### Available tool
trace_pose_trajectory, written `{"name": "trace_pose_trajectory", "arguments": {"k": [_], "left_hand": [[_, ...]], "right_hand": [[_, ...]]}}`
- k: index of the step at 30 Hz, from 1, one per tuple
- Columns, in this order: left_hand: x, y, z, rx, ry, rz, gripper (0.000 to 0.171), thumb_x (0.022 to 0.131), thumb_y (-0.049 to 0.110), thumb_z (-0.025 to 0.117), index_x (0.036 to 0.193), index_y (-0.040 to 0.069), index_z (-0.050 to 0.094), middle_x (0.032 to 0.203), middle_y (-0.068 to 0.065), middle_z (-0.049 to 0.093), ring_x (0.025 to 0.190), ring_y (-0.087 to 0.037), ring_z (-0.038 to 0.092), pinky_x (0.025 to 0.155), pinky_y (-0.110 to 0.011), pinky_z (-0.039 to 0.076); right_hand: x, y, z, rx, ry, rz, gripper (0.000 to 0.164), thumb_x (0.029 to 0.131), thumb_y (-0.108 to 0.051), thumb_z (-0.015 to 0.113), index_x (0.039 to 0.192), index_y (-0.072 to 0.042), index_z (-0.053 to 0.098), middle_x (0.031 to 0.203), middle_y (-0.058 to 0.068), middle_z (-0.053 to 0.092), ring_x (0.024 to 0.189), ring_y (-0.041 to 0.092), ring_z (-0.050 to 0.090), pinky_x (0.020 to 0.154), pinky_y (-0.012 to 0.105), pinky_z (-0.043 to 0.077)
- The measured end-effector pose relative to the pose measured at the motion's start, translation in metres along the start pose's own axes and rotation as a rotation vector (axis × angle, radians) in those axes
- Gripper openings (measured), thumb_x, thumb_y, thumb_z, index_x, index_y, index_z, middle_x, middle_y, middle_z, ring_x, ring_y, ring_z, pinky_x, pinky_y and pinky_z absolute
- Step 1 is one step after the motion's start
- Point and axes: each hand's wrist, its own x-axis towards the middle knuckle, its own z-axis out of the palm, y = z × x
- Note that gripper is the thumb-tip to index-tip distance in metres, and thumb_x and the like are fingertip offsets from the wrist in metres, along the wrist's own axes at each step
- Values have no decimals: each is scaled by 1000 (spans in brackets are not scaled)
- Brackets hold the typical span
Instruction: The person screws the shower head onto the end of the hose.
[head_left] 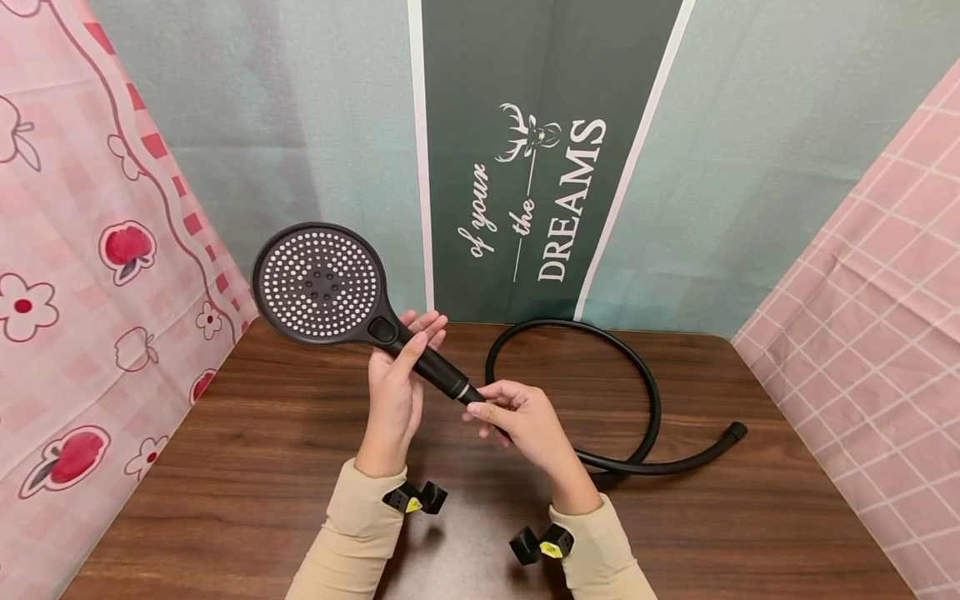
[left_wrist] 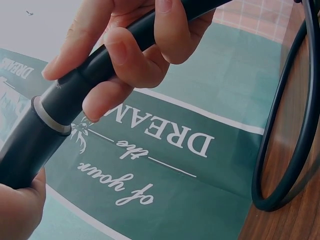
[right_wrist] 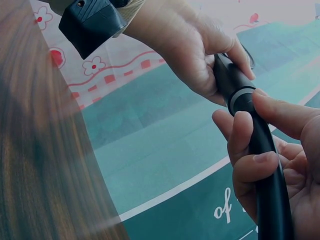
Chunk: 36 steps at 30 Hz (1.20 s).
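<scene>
A black shower head with a round, white-dotted spray face is held up over the table, tilted to the upper left. My left hand grips its handle, thumb across the front and fingertips showing behind. At the handle's lower end, my right hand pinches the end fitting of a black hose between thumb and fingers. A pale ring shows at the joint where fitting meets handle. In the right wrist view the right fingers wrap round the hose just below that ring.
The hose loops across the wooden table behind and right of the right hand, its free end at the right. A green printed cloth hangs at the back, with pink cloths at both sides. Each wrist carries a small black camera.
</scene>
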Motion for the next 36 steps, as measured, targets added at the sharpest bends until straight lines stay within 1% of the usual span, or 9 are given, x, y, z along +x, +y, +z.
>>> {"name": "trace_pose_trajectory", "arguments": {"k": [2,4,13,18,21,26,29,32,36], "left_hand": [[0,0,0,1,-2,0,32,98,-5,49,129,-2,42,108,-4,73,105,-16,72,100,-31,56],[0,0,0,2,-4,0,31,98,-5,49,129,-1,43,108,-4,73,105,-16,72,100,-31,56],[0,0,1,4,-6,-1,28,98,-4,50,125,3,46,109,-4,73,105,-16,72,100,-31,56],[1,-1,0,9,-9,-4,28,98,-3,51,125,2,46,109,-4,73,105,-16,72,100,-31,56],[1,-1,0,8,-8,-5,28,98,-3,51,126,1,46,109,-5,73,105,-17,72,100,-31,56],[3,0,-2,-7,-4,-6,27,98,-2,52,125,1,47,108,-6,72,105,-18,72,100,-31,56],[3,0,-2,-12,-4,-4,26,98,-3,51,123,2,48,108,-6,72,105,-18,72,100,-31,56],[4,1,-2,-15,-4,-2,26,98,-4,51,123,2,48,108,-7,72,105,-18,72,99,-31,57],[4,1,-2,-15,-5,-2,26,98,-4,51,124,1,47,108,-7,72,105,-18,72,99,-31,57]], "right_hand": [[0,-1,0,2,-5,-2,21,93,-11,69,105,5,68,90,29,73,53,5,56,42,21,41],[-1,-1,-1,3,-8,-4,21,93,-11,68,105,6,68,93,34,71,54,5,57,42,21,41],[-2,-3,-1,3,-9,10,21,94,-12,67,106,6,67,93,33,71,55,5,58,42,20,40],[-2,-3,-1,9,-14,21,22,94,-12,67,106,6,67,94,34,70,55,5,57,42,20,40],[-2,-4,-1,-2,-12,26,22,94,-12,67,107,6,68,93,31,72,55,5,57,43,20,40],[-1,-3,-2,-29,-1,42,26,88,-12,74,110,2,69,82,15,73,55,6,56,45,21,42],[0,-2,-2,-35,8,50,30,85,-11,78,112,-2,69,81,7,72,56,7,57,46,21,42],[1,0,-2,-27,19,46,31,84,-10,78,113,-4,67,84,2,73,58,8,59,45,21,42],[1,0,-2,-14,31,38,31,85,-10,78,112,-2,66,83,0,73,60,8,62,44,22,42]]}}
